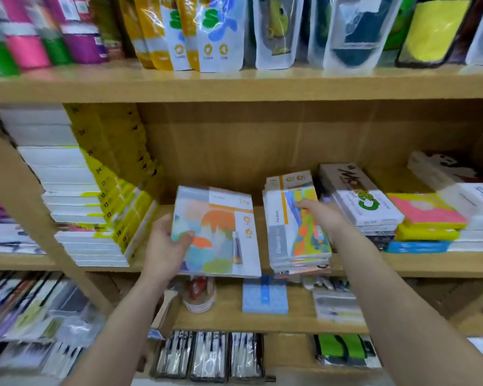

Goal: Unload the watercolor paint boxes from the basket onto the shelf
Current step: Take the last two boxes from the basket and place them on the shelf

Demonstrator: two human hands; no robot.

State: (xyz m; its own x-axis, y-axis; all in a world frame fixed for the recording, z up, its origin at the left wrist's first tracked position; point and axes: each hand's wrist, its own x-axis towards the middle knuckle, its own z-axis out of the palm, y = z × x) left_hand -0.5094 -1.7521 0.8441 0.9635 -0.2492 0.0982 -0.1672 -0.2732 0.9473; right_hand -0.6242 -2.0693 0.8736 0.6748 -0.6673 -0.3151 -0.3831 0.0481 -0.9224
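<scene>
My left hand (168, 246) grips the left edge of a watercolor paint box (221, 235) with an orange, blue and green cover, holding it over the front of the middle wooden shelf (430, 266). To its right lies a stack of similar paint boxes (296, 227) on that shelf. My right hand (322, 215) rests flat on top of this stack, fingers spread over the colourful cover. The basket is out of view.
A tall leaning pile of white and yellow boxes (95, 201) fills the shelf's left side. Books and pink and yellow packs (427, 215) are stacked at the right. Pouches (212, 32) stand on the shelf above. A blue sponge (265, 298) and tape lie below.
</scene>
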